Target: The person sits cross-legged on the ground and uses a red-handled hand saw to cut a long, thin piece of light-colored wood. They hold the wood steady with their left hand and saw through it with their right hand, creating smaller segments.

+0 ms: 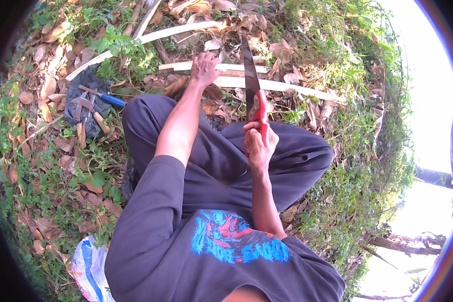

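Note:
My right hand (260,145) is closed round the red handle (259,110) of a hand saw. The saw's long dark blade (248,60) points away from me and crosses over the pale wood pieces. To its left, my left hand (205,69) grips a short, pale wooden strip (236,67) lying across in front of my legs, with its fingers bent over the strip. Just beyond my knees, a longer pale strip (282,85) runs to the right, under or behind the blade. Whether the blade touches the wood I cannot tell.
A long pale strip (161,34) curves across the far left. Left of my knee, a black plastic sheet (96,80) bears a blue-handled tool (113,99), a curved blade with a wooden handle (101,123) and other wooden-handled tools. Dry leaves and grass surround me; a printed bag (91,267) lies near left.

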Demonstrator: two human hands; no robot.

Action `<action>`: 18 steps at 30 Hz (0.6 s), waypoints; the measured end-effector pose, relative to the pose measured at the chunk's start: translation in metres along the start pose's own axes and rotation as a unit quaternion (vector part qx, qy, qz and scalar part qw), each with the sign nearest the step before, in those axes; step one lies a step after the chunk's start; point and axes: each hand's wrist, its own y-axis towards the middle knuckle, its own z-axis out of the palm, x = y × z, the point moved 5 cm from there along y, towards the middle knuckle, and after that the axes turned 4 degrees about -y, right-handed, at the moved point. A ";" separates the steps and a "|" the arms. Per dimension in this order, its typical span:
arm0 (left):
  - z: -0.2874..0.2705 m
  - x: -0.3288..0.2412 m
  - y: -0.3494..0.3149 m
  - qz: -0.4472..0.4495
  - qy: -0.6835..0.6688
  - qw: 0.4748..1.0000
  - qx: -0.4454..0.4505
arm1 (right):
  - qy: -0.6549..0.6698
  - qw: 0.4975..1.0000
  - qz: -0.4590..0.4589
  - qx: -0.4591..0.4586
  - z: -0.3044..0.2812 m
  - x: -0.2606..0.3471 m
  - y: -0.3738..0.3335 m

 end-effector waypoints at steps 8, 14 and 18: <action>-0.024 -0.043 0.001 0.082 0.002 0.997 0.003 | 0.007 0.998 -0.057 -0.020 -0.037 0.032 -0.025; -0.011 -0.028 -0.025 0.063 -0.017 0.998 -0.024 | 0.007 0.999 -0.007 -0.040 -0.036 0.018 -0.031; -0.007 -0.024 -0.029 0.046 -0.016 0.999 -0.007 | 0.008 0.999 0.025 -0.022 -0.032 0.010 -0.034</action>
